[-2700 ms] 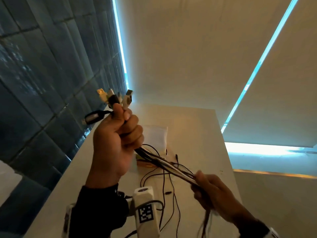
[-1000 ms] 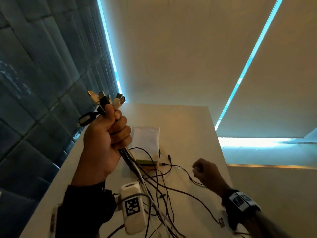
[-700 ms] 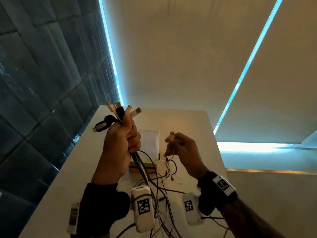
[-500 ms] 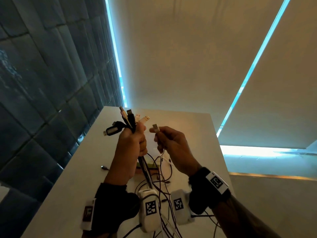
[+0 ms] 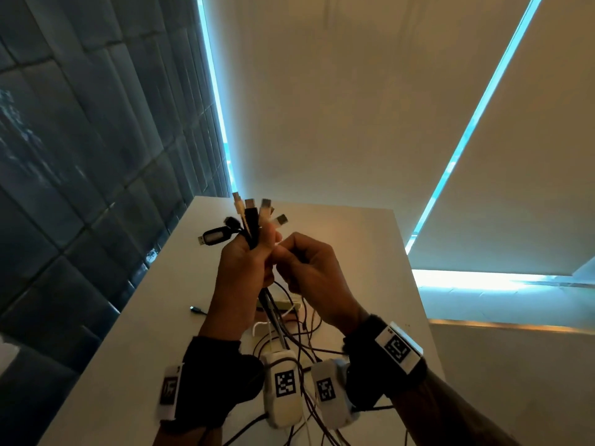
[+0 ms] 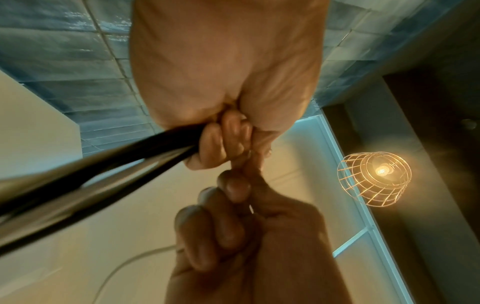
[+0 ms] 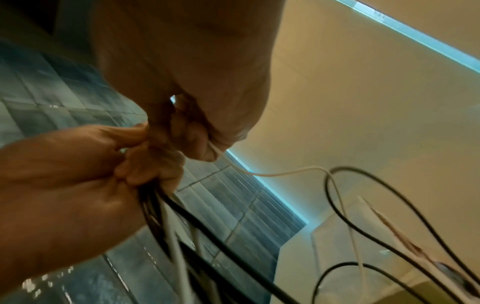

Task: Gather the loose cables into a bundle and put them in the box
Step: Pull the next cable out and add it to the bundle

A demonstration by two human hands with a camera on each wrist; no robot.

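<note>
A bundle of cables (image 5: 254,226) is gripped in the left hand (image 5: 244,268), fingers curled tight round it, above the white table (image 5: 354,252). Plugs (image 5: 257,210) fan out over the fist: several USB ends in white, black and metal, and one black oval piece pointing left. Below the fist the cords hang in a mixed black and white strand to the table, where they spread in loops.

The right hand (image 5: 309,275) is pressed against the left, fingers curled, and a thin white cable (image 7: 285,172) is pinched in it; its plug is hidden between the two fists. In the right wrist view this cable is seen leaving the fingers (image 7: 197,144) and sagging towards the table.

No brand or readable writing is seen. Square black-and-white code tags (image 5: 285,383) are worn on white blocks at both wrists; their patterns cannot be read as text.

The box (image 5: 283,305) is mostly hidden behind the hands and cords; only a pale edge on the table shows. A small dark plug (image 5: 194,309) lies apart on the table, left of the hands. In the left wrist view a lit wire-cage lamp (image 6: 374,179) is seen. The nearest cords are blurred in both wrist views.
</note>
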